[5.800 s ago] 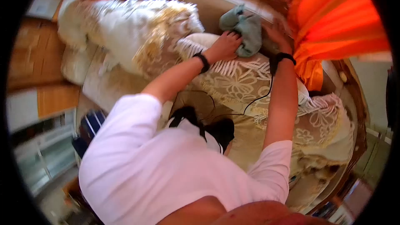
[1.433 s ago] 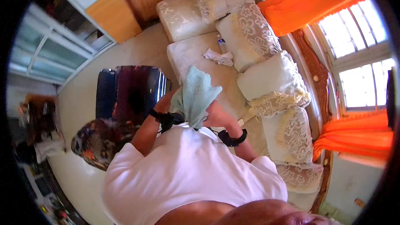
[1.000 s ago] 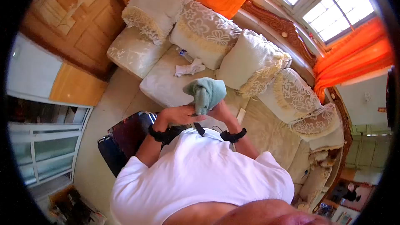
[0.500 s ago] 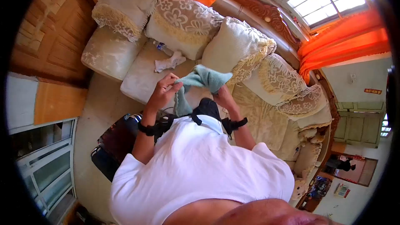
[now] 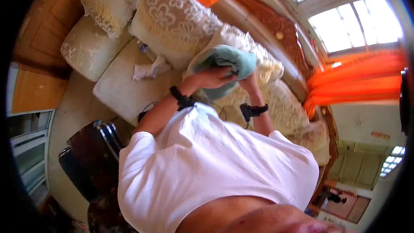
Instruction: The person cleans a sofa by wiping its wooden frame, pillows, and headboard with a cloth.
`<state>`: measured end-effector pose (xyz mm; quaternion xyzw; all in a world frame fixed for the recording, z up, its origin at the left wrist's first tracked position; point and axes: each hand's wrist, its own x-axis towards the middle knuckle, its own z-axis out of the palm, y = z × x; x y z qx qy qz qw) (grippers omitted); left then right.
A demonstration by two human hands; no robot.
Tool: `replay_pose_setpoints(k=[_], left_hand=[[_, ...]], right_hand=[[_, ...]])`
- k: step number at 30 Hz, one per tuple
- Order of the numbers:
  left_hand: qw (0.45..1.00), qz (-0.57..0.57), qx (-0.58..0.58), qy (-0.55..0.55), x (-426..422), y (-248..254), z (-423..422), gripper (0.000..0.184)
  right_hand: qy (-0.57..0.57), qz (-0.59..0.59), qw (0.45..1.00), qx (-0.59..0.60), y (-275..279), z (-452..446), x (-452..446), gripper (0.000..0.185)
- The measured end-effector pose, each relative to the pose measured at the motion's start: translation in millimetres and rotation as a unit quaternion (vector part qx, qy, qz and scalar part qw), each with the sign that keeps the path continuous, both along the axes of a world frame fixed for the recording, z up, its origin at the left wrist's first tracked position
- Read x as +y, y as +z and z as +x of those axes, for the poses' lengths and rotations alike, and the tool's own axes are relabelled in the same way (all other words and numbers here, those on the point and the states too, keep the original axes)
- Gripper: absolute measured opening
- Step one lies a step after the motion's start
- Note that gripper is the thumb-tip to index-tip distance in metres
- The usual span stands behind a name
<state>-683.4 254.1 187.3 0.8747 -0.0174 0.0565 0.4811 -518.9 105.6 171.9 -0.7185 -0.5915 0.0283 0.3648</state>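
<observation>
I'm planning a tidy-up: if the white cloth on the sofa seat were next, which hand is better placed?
Probably the left hand: it is nearer the white cloth. The right hand, farther off, could perhaps hold the teal towel that both touch.

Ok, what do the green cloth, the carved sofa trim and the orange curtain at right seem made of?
Green cloth: probably towelling or microfibre; matte, bunching in soft folds.
Carved trim: likely wood, perhaps varnished; reddish brown with raised carving.
Orange curtain: woven fabric, by its loose gathers; blur leaves fibre and finish open.
</observation>
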Motion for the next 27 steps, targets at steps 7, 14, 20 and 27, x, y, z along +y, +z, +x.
replay_pose_setpoints(k=[7,14,20,27], left_hand=[[0.945,0.291,-0.021,0.15,4.2,-149.5,206.3,0.067],[0.958,0.256,0.094,0.089,19.7,-191.7,267.1,0.075],[0.957,0.253,0.095,0.107,11.0,-191.3,273.3,0.075],[0.957,0.19,-0.042,0.215,-17.8,-148.5,312.4,0.088]], right_hand=[[-0.336,-0.095,0.936,-0.044,-200.7,271.3,-27.3,0.019],[-0.379,0.096,0.916,0.087,-257.2,269.5,6.9,0.032],[-0.4,0.036,0.914,0.056,-299.2,273.5,-5.9,0.045],[-0.302,0.148,0.855,0.394,-263.6,264.7,-16.0,0.048]])
